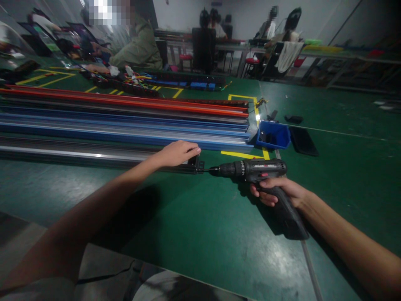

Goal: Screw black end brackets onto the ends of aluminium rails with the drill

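Observation:
My right hand (pixel 283 189) is wrapped round the grip of a black cordless drill (pixel 265 168), which lies level and points left. Its thin bit reaches the black end piece (pixel 200 166) of a long black metal profile (pixel 94 155); whether the bit sits in a screw is too small to tell. Over the right end of that profile, my left hand (pixel 178 154) grips it from above, with some fingers hidden behind it. Blue profiles (pixel 125 129) and orange-red profiles (pixel 140 100) lie parallel just beyond.
A blue bin (pixel 273 135) with dark small parts stands right of the profiles, beside a black flat tray (pixel 303 141). Bundled wires (pixel 134 77) lie farther back on the green table (pixel 200 217). Several people sit at benches behind; one in a green sleeve (pixel 138 48) is across the table.

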Tool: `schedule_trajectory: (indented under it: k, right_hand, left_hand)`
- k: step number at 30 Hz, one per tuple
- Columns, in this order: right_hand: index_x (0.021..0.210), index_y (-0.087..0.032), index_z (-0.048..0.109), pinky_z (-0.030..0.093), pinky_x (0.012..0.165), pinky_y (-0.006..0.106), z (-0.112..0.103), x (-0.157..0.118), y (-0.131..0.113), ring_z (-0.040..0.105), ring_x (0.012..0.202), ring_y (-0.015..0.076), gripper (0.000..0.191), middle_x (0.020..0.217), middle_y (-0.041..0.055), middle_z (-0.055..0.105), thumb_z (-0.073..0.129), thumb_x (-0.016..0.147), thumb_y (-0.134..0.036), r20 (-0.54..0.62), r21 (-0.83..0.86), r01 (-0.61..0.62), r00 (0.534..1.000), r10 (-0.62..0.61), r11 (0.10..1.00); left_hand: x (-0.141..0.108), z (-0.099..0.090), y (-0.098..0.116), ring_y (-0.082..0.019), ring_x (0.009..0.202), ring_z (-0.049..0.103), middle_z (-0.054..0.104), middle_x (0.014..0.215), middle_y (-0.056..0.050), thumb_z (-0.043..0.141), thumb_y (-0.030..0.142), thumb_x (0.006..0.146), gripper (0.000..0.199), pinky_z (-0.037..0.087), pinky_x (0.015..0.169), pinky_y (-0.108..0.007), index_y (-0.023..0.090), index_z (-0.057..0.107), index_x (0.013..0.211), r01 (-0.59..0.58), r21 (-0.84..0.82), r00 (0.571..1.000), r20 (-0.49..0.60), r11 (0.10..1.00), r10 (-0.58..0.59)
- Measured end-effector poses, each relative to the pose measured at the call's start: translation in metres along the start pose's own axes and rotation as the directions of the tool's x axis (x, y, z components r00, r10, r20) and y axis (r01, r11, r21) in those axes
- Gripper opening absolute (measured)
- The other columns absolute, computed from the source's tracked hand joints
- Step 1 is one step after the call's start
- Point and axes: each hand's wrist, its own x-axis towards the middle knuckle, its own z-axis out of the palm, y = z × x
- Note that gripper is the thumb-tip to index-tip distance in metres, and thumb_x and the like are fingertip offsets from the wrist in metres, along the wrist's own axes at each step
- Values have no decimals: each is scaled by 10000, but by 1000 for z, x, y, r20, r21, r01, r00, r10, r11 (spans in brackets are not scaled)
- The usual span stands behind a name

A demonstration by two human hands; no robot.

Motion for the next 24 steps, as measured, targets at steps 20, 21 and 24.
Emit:
schedule_trajectory:
  k: [20, 21, 24]
  right_hand:
    - [990, -47, 759, 553, 523, 180, -1, 2, 0, 494, 492, 32, 204, 910, 96, 718, 738, 913, -235, 17, -17, 18, 1000, -18, 1000]
    - [983, -45, 761, 553, 526, 179, -1, 2, 0, 490, 491, 32, 206, 887, 88, 712, 735, 917, -237, 21, -22, 19, 1000, -19, 1000]
    - [965, -37, 760, 550, 532, 176, 0, 2, 1, 482, 488, 37, 215, 787, 56, 679, 730, 927, -245, 30, -25, 20, 999, -19, 999]
  left_hand:
    - [0, 0, 2, -212, 843, 647, 732, 934, -50, 309, 558, 1066, 506, 389, 720, -309, 226, 683, 990, 20, 0, 1000, 9, 1000, -20]
    - [0, 0, 2, -214, 846, 647, 733, 939, -51, 308, 563, 1065, 508, 386, 719, -309, 228, 684, 996, 23, 0, 1000, 10, 1000, -23]
    - [0, 0, 2, -213, 848, 646, 733, 938, -53, 307, 560, 1066, 507, 384, 720, -306, 228, 683, 999, 23, 5, 1000, 11, 1000, -23]
